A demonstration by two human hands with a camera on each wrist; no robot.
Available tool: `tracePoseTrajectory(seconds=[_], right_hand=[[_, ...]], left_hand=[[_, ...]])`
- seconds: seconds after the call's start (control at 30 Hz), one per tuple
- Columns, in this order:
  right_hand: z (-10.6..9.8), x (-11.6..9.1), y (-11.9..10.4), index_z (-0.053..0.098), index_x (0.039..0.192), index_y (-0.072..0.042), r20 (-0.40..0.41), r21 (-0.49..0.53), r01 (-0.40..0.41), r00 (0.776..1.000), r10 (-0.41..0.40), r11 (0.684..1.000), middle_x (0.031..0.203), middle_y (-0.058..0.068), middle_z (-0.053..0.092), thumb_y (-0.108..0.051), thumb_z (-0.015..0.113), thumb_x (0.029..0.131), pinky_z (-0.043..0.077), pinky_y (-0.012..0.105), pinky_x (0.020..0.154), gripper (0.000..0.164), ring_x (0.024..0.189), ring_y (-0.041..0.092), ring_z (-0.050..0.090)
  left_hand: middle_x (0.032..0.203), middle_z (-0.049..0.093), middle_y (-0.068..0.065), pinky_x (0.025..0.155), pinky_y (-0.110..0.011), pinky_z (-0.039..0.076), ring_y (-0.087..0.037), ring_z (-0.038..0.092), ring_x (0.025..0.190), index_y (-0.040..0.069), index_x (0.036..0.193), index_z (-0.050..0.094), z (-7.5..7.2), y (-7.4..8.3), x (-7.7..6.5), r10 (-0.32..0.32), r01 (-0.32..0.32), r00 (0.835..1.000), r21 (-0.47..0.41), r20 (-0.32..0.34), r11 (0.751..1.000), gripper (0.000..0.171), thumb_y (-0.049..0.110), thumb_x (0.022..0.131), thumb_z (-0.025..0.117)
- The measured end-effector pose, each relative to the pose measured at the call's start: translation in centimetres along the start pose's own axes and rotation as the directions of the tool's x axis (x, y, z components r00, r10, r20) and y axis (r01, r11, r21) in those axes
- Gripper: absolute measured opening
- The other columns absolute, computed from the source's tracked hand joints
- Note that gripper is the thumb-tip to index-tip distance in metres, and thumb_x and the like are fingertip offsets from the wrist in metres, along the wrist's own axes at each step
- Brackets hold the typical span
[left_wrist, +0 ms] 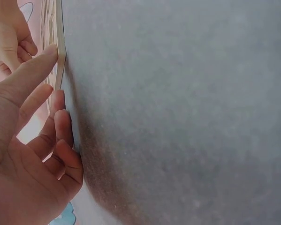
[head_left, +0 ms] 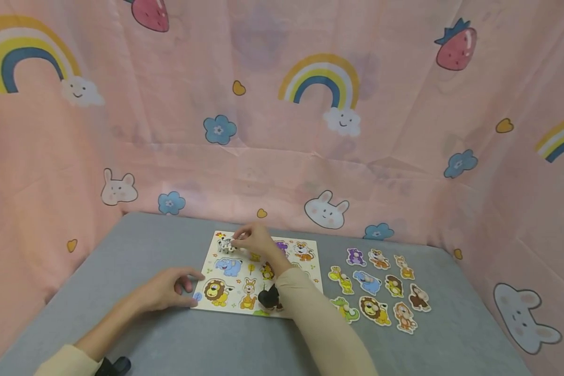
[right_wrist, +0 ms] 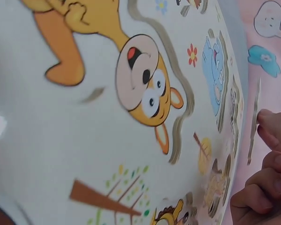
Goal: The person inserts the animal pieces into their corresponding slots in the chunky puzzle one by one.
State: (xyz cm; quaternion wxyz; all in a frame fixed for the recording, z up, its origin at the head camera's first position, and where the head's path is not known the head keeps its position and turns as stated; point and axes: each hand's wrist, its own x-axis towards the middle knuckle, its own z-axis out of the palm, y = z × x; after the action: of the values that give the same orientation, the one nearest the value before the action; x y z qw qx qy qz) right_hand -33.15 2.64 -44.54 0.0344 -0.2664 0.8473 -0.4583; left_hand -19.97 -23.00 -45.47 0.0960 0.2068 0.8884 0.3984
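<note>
A white puzzle board (head_left: 235,308) with animal pictures lies on the grey table. My left hand (head_left: 162,290) holds its near left corner, thumb and index finger against the edges; the other fingers curl loosely in the left wrist view. Over the far left part of the board, my right hand (head_left: 258,243) pinches a thin zebra puzzle piece (right_wrist: 254,131), seen edge-on in the right wrist view. The zebra picture (head_left: 224,245) shows beside the fingertips. Elephant (head_left: 228,267), lion (head_left: 216,292) and kangaroo (head_left: 248,295) pictures are visible; my right forearm hides part of the board.
Right of the board lie several loose animal pieces, among them a giraffe (head_left: 341,280), an elephant (head_left: 367,282), a lion (head_left: 375,311) and a tiger (head_left: 378,259). A dark wrist device (head_left: 269,297) covers some pictures. Pink patterned cloth (head_left: 272,167) hangs behind the table.
</note>
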Motion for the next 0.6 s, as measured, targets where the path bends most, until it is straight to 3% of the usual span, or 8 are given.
tracePoseTrajectory(seconds=[0.33, 0.6], right_hand=[[1.2, 0.6, -0.5, 0.077, 0.09, -0.006, -0.012, -0.028, -0.119, 0.993, 0.118, 0.993, 0.075, 0.001, 0.06, -0.013, 0.081, 0.089, 0.039, 0.025, 0.054, 0.008, 0.061, 0.011, 0.047], [1.6, 0.7, -0.6, 0.078, 0.086, -0.006, -0.02, -0.074, -0.123, 0.992, 0.122, 0.99, 0.07, -0.001, 0.063, -0.011, 0.081, 0.089, 0.037, 0.025, 0.05, 0.007, 0.054, 0.01, 0.044]], left_hand=[[0.085, 0.057, 0.0, 0.061, -0.027, 0.041, -0.017, 0.051, 0.071, 0.004, 0.122, 0.067, 0.0, -0.1, 0.0, 0.017, -0.017, 1.0, 0.008, -0.005, 1.0, 0.052, 0.015, 0.077, 0.09], [0.086, 0.057, 0.0, 0.062, -0.027, 0.041, -0.016, 0.051, 0.072, 0.003, 0.123, 0.067, 0.0, -0.1, 0.0, 0.022, -0.022, 1.0, 0.013, -0.004, 1.0, 0.052, 0.016, 0.077, 0.089]])
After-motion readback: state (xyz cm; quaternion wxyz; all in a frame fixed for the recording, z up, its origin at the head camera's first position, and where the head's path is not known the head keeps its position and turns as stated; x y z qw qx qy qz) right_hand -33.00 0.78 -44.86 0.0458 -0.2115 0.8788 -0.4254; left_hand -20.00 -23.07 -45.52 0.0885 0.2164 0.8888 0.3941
